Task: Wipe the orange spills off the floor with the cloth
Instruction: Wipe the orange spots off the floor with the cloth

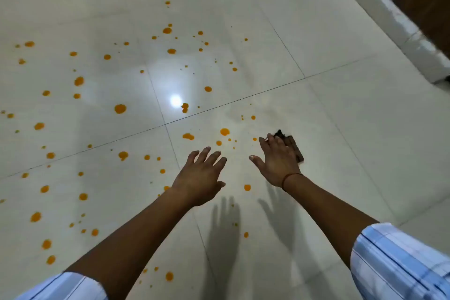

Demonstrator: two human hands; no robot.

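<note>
Cloth (295, 151) beneath right hand (277, 162), left hand (201, 176) above orange spills (120, 108)

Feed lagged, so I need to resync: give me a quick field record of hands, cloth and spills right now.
left hand: open, fingers spread, holding nothing
right hand: fingers straight over the cloth, thumb spread
cloth: dark brown, partly hidden under the right hand
orange spills: many drops, mostly left and ahead of the hands
floor: pale glossy tiles
</note>
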